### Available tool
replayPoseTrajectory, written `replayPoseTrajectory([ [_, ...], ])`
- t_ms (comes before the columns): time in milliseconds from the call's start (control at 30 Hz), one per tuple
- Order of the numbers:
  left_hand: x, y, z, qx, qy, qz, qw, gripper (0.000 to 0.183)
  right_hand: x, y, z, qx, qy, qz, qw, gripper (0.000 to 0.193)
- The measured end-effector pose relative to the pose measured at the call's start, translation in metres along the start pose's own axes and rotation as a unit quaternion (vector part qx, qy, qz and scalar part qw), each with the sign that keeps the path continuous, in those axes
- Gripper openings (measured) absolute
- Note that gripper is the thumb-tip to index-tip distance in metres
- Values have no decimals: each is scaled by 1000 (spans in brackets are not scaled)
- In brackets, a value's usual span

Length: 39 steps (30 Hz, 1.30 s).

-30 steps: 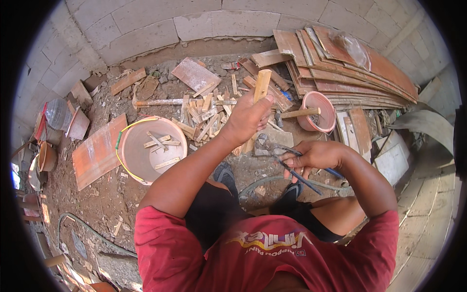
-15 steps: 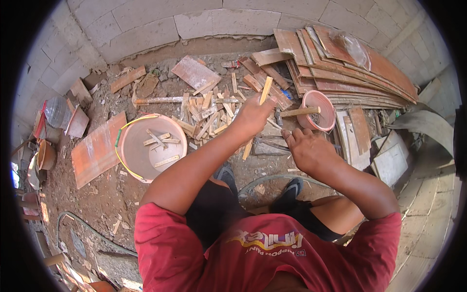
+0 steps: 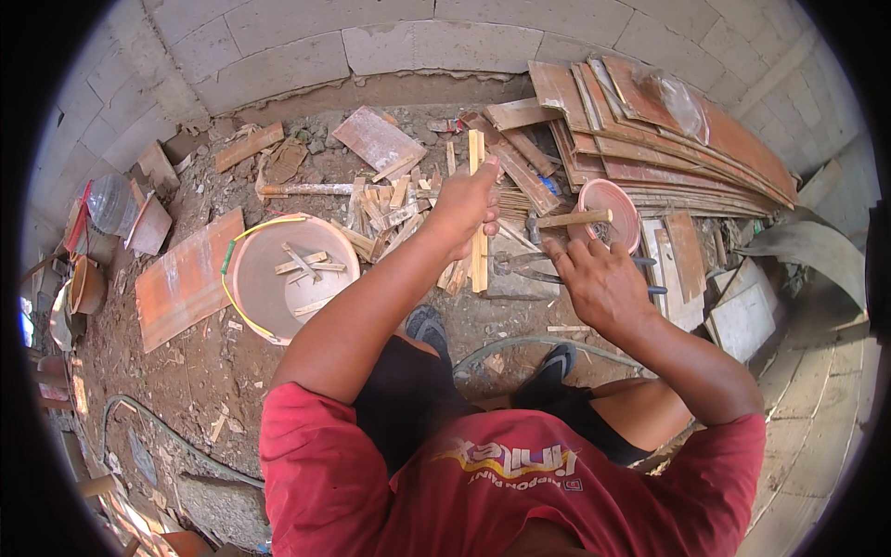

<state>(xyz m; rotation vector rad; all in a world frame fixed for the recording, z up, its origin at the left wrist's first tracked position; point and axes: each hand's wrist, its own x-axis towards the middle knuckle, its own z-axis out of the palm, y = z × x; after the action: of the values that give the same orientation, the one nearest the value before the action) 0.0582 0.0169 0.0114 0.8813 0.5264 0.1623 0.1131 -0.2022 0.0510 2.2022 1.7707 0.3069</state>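
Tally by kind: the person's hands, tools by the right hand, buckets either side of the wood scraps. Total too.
Hands: 2, left hand and right hand
Hammer: 1
Pincers: 1
Buckets: 2, large bucket and small bucket
Total: 6

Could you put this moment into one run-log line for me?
Left hand: holding wood | Right hand: over pincers, near hammer | Large bucket: wood scraps inside

A person's left hand point(image 3: 466, 209) grips a wood strip point(image 3: 480, 260). The right hand point(image 3: 599, 283), near a hammer point(image 3: 571, 219) whose handle reaches over a pink bucket point(image 3: 608, 193), covers part of some pliers point(image 3: 531, 274), its grip hidden. At left, a larger bucket point(image 3: 258, 278) holds sticks point(image 3: 303, 263); a scrap pile point(image 3: 380, 215) lies between the buckets.
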Motion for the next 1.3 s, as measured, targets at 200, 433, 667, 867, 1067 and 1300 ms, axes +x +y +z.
replayPoseTrajectory([
  [200,15,-4,-5,2,56,-5,998,33,6,-8,3,15,29,25,999,57],
  [433,20,-8,-8,8,68,10,998,34,13,-12,5,-30,76,48,996,56],
  [667,22,-6,-13,-6,73,11,997,32,24,-7,0,-37,44,25,998,28],
  [867,27,-9,-11,101,75,74,989,25,28,11,20,20,52,-2,998,13],
  [1067,30,-21,-14,287,25,191,938,34,38,19,18,101,45,-74,991,11],
  [1300,18,-14,5,462,-18,262,847,46,33,21,13,137,14,-67,988,13],
])
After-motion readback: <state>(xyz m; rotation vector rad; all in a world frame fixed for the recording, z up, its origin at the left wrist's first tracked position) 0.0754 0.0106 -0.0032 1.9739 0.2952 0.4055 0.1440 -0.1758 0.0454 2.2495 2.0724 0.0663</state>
